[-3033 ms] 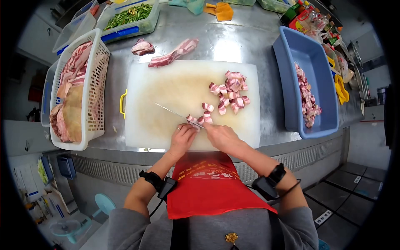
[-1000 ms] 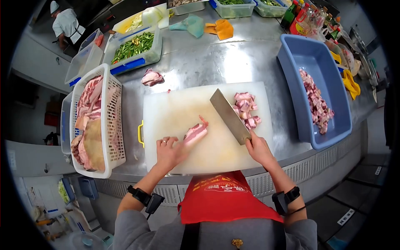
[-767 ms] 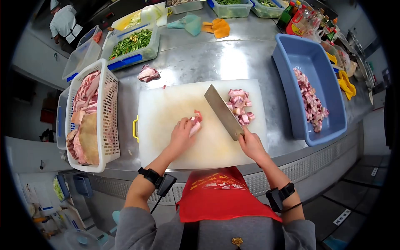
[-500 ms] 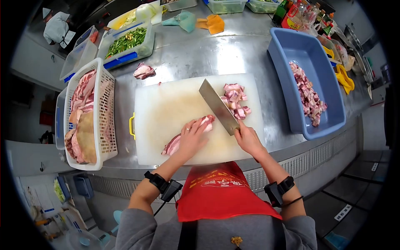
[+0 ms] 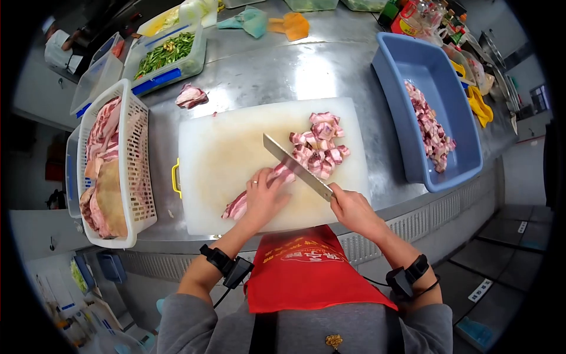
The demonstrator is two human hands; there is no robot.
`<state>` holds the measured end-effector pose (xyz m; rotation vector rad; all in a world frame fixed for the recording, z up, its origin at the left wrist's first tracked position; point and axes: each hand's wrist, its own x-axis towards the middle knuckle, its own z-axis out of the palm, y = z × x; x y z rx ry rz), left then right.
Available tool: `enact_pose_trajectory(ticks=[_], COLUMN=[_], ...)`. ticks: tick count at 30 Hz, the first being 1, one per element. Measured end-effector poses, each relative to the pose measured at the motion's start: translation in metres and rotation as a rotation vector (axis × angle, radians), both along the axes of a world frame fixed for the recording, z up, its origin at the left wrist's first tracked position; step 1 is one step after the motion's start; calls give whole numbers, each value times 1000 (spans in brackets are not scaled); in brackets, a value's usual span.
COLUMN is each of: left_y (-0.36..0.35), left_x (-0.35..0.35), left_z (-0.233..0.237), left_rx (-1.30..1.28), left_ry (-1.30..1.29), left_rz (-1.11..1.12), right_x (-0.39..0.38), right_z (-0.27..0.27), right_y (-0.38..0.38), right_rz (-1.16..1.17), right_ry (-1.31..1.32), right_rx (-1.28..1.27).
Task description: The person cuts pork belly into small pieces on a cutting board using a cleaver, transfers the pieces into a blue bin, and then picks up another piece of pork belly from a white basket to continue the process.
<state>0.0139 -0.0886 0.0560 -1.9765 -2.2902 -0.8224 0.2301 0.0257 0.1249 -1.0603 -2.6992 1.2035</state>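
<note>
My right hand [image 5: 355,207] is closed around the handle of a cleaver [image 5: 299,170], its broad blade slanting up and left across the board. The blade stands at the right end of a strip of pork belly [image 5: 237,206]. With fingers curled over it, my left hand [image 5: 265,194] presses the strip onto the white cutting board [image 5: 206,138]. To the right of the blade lies a pile of pork chunks [image 5: 321,154]. Part of the strip is hidden under my left hand.
On the left stands a white basket [image 5: 125,153] of large pork slabs. A blue tub [image 5: 451,112] with diced pork sits right. A piece of meat [image 5: 191,96] lies behind the board. Further back are a container of cut green vegetables [image 5: 168,56], cloths [image 5: 289,26] and bottles [image 5: 410,20].
The cleaver has moved left onto the strip, and more cut chunks lie to its right. The strip's uncut part looks shorter. The whole view has shifted slightly.
</note>
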Motion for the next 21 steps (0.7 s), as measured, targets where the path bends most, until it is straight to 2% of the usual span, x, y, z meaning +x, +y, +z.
enact_pose_trajectory(ticks=[5, 8, 12, 15, 18, 21], left_y=[12, 13, 13, 7, -4, -24], left_x=[-11, -10, -11, -14, -19, -40], left_z=[-42, -50, -53, -49, -9, -6], left_rx=[86, 106, 102, 48, 88, -232], left_ry=[-79, -115, -124, -179, -49, -187], left_rz=[-132, -132, -147, -154, -16, 59], right_x=[-9, -29, -84, -98, -65, -27], right_z=[5, -3, -40, -49, -35, -34], right_y=[-6, -5, 5, 11, 17, 20], right_rz=[20, 3, 15, 29, 17, 7], right_ry=[-127, -111, 45, 29, 13, -29], right_rx=[44, 51, 142, 134, 52, 75])
